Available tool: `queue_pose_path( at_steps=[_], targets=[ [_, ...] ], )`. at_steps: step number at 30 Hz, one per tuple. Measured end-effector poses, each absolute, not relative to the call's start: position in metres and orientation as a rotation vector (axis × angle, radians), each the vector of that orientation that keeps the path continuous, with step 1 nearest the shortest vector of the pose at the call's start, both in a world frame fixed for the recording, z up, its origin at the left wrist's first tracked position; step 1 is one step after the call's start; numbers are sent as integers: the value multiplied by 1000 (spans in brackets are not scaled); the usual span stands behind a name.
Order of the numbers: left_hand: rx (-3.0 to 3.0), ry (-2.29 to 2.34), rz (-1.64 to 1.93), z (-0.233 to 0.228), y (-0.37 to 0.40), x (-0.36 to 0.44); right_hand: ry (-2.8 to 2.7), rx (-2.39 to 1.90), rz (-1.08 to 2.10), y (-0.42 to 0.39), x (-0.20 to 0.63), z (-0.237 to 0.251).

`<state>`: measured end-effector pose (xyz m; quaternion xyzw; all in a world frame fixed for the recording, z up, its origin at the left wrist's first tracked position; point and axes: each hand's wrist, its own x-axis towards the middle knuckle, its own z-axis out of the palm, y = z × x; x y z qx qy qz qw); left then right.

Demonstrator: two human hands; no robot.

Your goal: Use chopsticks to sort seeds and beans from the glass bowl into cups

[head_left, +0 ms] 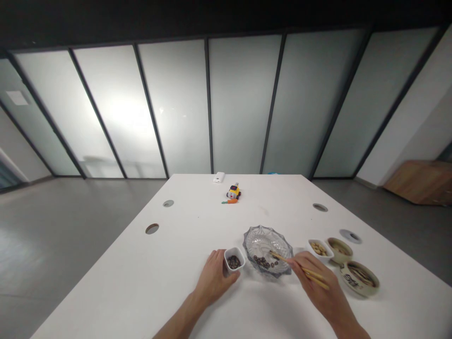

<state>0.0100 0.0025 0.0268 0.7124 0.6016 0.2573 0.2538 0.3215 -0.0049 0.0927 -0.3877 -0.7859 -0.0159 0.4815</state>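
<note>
My left hand (216,278) is wrapped round a small white square bowl (240,253) with dark brown beans (233,262) in it. Just right of that bowl stands a clear glass dish (259,234) with a scalloped rim; more dark beans (263,262) lie along its near side. My right hand (315,278) grips a pair of wooden chopsticks (280,256), their tips down inside the glass dish close to a few beans. Whether a bean is pinched between the tips is too small to tell.
Right of my right hand are a white bowl of pale nuts (318,248), a round greenish bowl (339,249) and a bowl with dark lettering (359,278) holding brown strips. Farther back lie a yellow toy vehicle (233,190), a toy carrot (231,201) and a white device (219,177). Holes pierce the white table (169,278).
</note>
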Motion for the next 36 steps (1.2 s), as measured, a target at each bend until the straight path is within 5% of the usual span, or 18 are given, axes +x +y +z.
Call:
queue_pose_path(
  at_steps=[36],
  targets=[
    [1947,1664,653,27,2,9,-1894,-989,-93,1,327,78]
  ],
)
